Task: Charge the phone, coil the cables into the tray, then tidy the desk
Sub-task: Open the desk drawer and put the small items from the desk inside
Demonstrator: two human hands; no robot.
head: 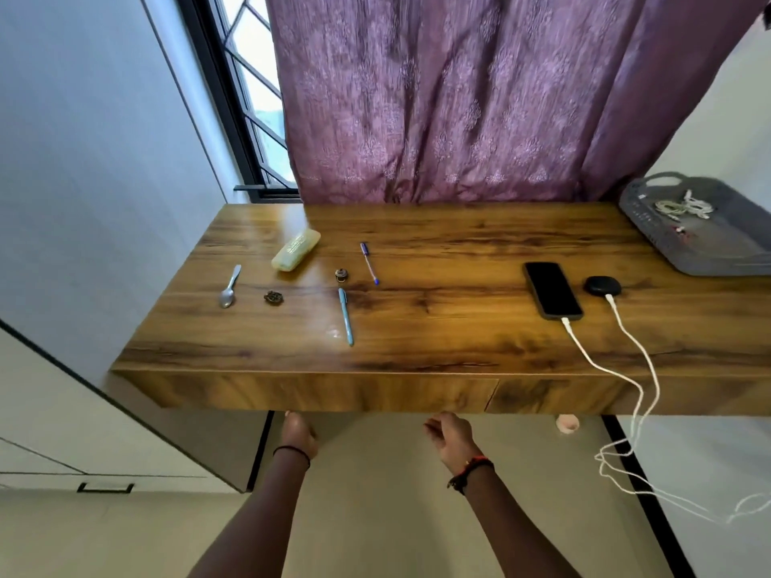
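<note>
Wooden desk point(438, 244) under a purple curtain point(459, 98); at 6 o'clock, below its edge, left hand point(298, 435) with fingers hidden, right hand point(450, 440) loosely curled, empty. Teal pen point(345, 317) at 11: light, slick, probably rolls, so pinch mid-barrel. Phone point(553, 289) plugged in at 2, tray point(651, 244) beyond
</note>
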